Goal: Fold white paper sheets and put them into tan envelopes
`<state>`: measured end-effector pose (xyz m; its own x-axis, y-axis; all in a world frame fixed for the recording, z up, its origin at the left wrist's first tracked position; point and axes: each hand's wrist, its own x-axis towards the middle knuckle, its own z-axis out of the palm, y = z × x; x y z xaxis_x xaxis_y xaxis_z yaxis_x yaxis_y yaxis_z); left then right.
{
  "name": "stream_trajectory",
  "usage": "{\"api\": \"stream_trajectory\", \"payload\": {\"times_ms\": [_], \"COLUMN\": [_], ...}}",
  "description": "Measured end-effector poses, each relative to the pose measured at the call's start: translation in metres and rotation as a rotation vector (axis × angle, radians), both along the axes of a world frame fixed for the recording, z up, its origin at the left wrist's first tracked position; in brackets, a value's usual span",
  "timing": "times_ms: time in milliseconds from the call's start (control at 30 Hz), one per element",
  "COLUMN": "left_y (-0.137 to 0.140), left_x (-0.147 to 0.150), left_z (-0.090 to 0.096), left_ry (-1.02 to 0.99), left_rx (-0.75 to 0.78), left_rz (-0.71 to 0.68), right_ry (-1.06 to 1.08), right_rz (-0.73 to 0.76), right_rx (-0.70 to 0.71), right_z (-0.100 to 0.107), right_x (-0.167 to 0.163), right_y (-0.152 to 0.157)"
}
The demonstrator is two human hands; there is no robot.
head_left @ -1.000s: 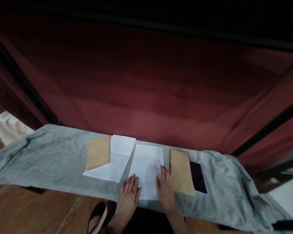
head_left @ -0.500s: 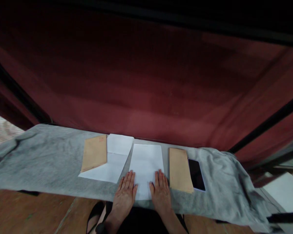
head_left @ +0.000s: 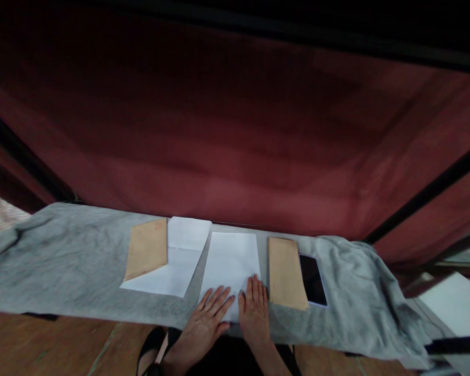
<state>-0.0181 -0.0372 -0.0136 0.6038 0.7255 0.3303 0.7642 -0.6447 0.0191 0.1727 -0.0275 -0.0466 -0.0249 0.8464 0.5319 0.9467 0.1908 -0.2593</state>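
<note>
A white sheet of paper lies flat in front of me on the grey cloth. My left hand rests on its near left part, fingers stretched out and a little apart. On the near right edge of the sheet lies my right hand, flat with the fingers straight. Neither hand grips anything. Left of the sheet, a brown envelope partly covers another white paper with a crease across it. To the right lie several stacked brown envelopes, beside a dark-screened phone.
The grey cloth covers a long narrow table. A dark red fabric wall rises right behind it, with black poles at both sides. A white panel stands at the far right. Brown floor shows below the near edge.
My left hand has slid right and nearer to me on the sheet, its fingers now angled. My right hand stays near the right edge. The view has shifted slightly.
</note>
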Motion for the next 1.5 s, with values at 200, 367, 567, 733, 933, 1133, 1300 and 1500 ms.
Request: {"api": "stream_trajectory", "payload": {"times_ms": [200, 367, 567, 733, 933, 1133, 1300, 1500], "left_y": [0.009, 0.013, 0.075, 0.136, 0.18, 0.181, 0.179, 0.181], "left_x": [-0.01, -0.006, 0.04, 0.062, 0.045, 0.036, 0.034, 0.036], "left_z": [0.003, 0.003, -0.003, -0.008, -0.008, -0.017, -0.018, -0.016], "left_ry": [0.025, -0.026, -0.106, -0.051, -0.05, -0.061, -0.041, -0.035], "left_rx": [0.035, -0.018, -0.089, -0.119, -0.089, -0.055, -0.04, -0.071], "left_rz": [0.025, 0.073, 0.144, 0.232, 0.392, 0.417, 0.397, 0.427], "right_ry": [-0.025, -0.058, -0.038, -0.049, -0.013, 0.086, 0.044, -0.034], "right_rz": [0.052, 0.107, 0.123, 0.111, 0.072, 0.071, 0.172, 0.127], "right_rx": [-0.025, -0.025, 0.011, 0.007, -0.013, -0.069, -0.206, -0.33], "right_z": [0.01, 0.014, 0.007, 0.005, 0.005, 0.012, 0.031, 0.034], "right_x": [-0.006, -0.003, -0.003, -0.002, -0.006, -0.005, -0.015, -0.001], "right_y": [0.002, 0.005, 0.004, 0.006, 0.003, 0.039, 0.129, 0.189]}}
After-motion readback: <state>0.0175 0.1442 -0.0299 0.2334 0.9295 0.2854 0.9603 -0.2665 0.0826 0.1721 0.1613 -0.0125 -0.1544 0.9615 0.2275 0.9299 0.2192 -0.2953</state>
